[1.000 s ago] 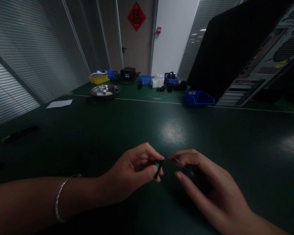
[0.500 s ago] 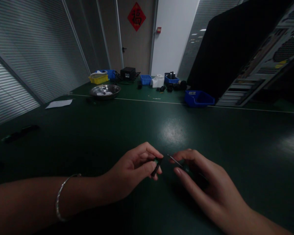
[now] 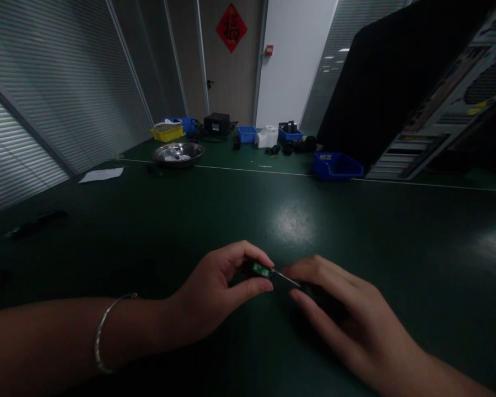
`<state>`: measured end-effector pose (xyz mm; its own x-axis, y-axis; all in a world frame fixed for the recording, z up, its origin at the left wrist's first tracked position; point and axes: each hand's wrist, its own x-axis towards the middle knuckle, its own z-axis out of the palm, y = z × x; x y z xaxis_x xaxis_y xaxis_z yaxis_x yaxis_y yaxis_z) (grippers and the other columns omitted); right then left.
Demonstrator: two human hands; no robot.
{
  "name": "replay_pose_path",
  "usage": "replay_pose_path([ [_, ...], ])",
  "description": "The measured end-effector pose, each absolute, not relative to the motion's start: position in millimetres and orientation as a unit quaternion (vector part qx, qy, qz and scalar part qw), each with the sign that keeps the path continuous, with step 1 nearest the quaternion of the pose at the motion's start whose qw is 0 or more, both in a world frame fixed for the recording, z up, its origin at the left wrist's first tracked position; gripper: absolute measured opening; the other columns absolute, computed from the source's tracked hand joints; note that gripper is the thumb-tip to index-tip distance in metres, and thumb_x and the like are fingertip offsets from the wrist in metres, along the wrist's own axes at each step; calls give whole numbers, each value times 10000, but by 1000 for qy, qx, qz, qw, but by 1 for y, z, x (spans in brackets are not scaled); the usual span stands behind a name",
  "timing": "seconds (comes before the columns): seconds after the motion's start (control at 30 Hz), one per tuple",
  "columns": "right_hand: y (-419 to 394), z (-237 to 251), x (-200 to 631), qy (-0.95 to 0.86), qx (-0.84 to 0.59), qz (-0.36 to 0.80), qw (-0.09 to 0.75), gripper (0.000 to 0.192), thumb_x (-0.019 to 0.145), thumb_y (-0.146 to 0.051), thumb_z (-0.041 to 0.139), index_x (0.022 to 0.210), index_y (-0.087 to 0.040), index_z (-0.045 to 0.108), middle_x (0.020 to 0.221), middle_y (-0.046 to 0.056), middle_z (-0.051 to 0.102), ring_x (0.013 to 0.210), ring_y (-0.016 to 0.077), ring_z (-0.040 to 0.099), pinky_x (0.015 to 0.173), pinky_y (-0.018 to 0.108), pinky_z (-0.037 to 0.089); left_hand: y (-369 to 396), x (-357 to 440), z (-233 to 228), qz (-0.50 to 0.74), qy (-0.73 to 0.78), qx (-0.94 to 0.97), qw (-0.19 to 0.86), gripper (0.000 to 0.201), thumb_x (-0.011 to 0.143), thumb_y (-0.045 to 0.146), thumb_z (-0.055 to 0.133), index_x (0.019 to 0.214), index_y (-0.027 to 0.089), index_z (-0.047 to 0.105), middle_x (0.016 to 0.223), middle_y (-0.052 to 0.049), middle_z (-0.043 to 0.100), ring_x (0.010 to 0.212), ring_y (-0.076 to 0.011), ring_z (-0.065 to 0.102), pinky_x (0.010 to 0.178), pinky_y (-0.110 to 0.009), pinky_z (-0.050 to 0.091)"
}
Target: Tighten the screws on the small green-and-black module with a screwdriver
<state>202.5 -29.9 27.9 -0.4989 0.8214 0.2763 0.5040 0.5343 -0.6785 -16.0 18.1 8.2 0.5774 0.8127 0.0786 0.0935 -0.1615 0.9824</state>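
Observation:
Between the thumb and fingers of my left hand (image 3: 221, 289) is a small black piece with a green circuit board (image 3: 262, 269) facing up. My right hand (image 3: 351, 309) is closed around the dark handle of a screwdriver (image 3: 287, 278), which my palm and fingers mostly hide. Its thin metal shaft points left, and the tip meets the right end of the small piece. Both hands are just above the dark green table (image 3: 182, 215).
A steel bowl (image 3: 178, 154) with small white items stands at the back left, near a paper sheet (image 3: 101, 175). A blue bin (image 3: 338, 166) sits beside a large computer case (image 3: 380, 94). Dark parts (image 3: 37, 223) lie at the left.
My left hand has turned the small piece so its green board shows. The screwdriver tip, apart from it before, now touches its end. My right hand has moved slightly left.

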Motion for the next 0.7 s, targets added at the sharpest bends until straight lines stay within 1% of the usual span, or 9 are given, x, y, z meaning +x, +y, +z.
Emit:
replay_pose_path([
  [0.13,-31,29,202,-831,-399,252,296,267,941,-115,465,1146,-262,552,1015,28,606,915,141,623,771,263,545,18,-16,8,337,323,682,563,162,830,226,683,977,200,619,913,7,623,888,-144,587,797,-284,453],
  [0.27,-31,29,202,-839,-408,224,282,279,939,-120,463,1161,-258,561,996,34,598,852,145,630,699,269,549,18,-16,7,354,299,684,563,144,818,196,695,940,190,620,942,-8,636,932,-160,608,848,-309,464],
  [0.4,-31,26,204,-852,-404,196,271,313,935,-101,461,1185,-265,557,1019,39,583,825,145,625,655,273,539,17,-15,7,342,304,689,562,147,807,199,703,935,179,633,940,-22,659,922,-170,629,842,-318,476],
  [0.57,-33,24,204,-859,-392,192,269,324,933,-90,461,1194,-257,553,1039,46,584,824,145,617,650,275,533,16,-15,11,319,326,667,590,167,794,195,716,955,179,673,903,-15,694,871,-147,642,794,-275,480],
  [0.7,-34,23,203,-847,-391,206,294,321,927,-79,470,1181,-257,553,994,36,586,819,137,616,649,261,530,16,-12,14,330,297,600,665,169,766,118,729,919,182,704,875,4,720,844,-110,651,792,-229,489],
])
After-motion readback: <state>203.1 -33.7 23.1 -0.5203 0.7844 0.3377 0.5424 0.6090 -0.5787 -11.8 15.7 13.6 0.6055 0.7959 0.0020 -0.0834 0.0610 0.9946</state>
